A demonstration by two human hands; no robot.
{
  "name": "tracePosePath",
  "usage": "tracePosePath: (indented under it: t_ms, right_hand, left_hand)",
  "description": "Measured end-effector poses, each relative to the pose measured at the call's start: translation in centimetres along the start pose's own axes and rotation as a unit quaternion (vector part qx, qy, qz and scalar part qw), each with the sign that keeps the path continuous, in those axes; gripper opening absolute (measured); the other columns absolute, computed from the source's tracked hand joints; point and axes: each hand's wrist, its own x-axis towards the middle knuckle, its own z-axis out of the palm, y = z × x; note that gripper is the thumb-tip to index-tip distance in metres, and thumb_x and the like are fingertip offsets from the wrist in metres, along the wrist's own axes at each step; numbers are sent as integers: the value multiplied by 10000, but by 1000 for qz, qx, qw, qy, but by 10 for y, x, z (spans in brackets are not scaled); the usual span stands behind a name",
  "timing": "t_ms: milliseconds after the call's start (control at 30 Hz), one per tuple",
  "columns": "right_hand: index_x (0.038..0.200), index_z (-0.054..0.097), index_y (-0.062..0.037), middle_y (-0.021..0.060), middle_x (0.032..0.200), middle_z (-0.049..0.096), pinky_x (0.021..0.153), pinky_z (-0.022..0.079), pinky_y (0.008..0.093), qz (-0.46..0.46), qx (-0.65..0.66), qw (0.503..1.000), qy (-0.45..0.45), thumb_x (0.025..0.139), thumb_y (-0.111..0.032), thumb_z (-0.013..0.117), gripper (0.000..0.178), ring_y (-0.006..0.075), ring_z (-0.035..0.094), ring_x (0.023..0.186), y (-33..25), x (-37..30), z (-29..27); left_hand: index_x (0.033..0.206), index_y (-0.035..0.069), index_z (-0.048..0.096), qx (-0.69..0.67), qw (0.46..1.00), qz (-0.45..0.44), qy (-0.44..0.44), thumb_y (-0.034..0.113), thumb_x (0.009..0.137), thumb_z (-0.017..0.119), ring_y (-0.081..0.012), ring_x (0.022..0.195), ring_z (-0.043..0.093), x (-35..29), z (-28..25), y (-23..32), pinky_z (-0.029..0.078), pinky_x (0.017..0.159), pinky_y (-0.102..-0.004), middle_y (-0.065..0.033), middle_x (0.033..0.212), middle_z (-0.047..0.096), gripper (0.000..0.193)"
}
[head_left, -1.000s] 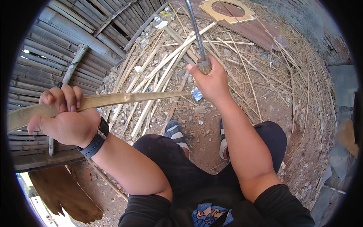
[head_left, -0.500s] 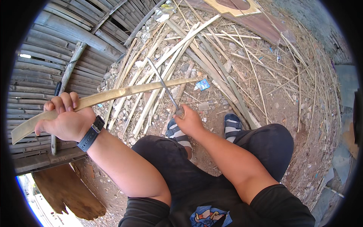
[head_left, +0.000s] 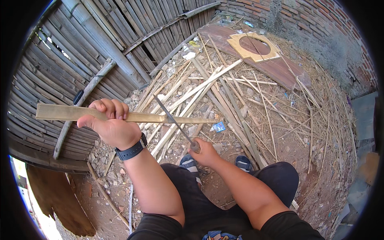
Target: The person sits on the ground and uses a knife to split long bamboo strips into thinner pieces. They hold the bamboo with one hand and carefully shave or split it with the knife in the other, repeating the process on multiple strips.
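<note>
Right hand (head_left: 205,153), fingers wrapped round knife (head_left: 182,130): clear of the wooden strip (head_left: 60,112) a second ago, now crossing it, seemingly positioned for work; contact unclear to me. Left hand (head_left: 117,127), fingers curled over strip, above scattered sticks (head_left: 230,69).

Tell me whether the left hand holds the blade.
No: the right hand grips the blade by its handle, while the left hand holds a flat strip.

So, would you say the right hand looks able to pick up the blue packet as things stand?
Probably not: the right hand is closed around the handle of a long blade, leaving no free grip, and the blue packet lies lower, on the littered ground.
</note>
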Motion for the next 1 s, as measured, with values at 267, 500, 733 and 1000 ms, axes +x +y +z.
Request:
tracePosePath:
  t_ms: [267, 500, 733, 1000]
  right_hand:
    - [1211, 588, 29, 272, 1023, 680, 877, 516, 427, 46, -26, 995, 90, 788, -251, 735, 528, 401, 662, 992, 64, 2, -15]
    - [1199, 596, 40, 260, 982, 692, 871, 513, 435, 100, -4, 994, 42, 782, -280, 754, 549, 396, 668, 957, 58, 8, -42]
    - [1195, 613, 25, 185, 895, 696, 658, 547, 377, 13, 50, 998, -49, 788, -269, 783, 530, 284, 693, 720, 12, 15, -59]
    - [1287, 563, 35, 150, 842, 690, 641, 525, 359, 83, 0, 994, -73, 812, -320, 777, 630, 228, 665, 683, -6, 8, -75]
  left_hand:
    - [821, 149, 420, -55, 998, -11, -35, 809, 862, 378, -91, 482, 287, 3, -6, -2, 247, 456, -237, 24, 655, 346, 663]
    - [782, 140, 425, -153, 958, -45, -239, 834, 847, 380, -90, 477, 263, -5, -8, -3, 231, 478, -250, 31, 591, 320, 699]
    - [766, 155, 420, -186, 928, -84, -313, 762, 851, 521, -86, 508, 287, 6, -20, -1, 244, 515, -255, 39, 626, 332, 622]
    - [752, 159, 416, -182, 925, -108, -314, 743, 831, 584, -84, 510, 288, 4, -21, 1, 241, 524, -254, 42, 628, 329, 613]
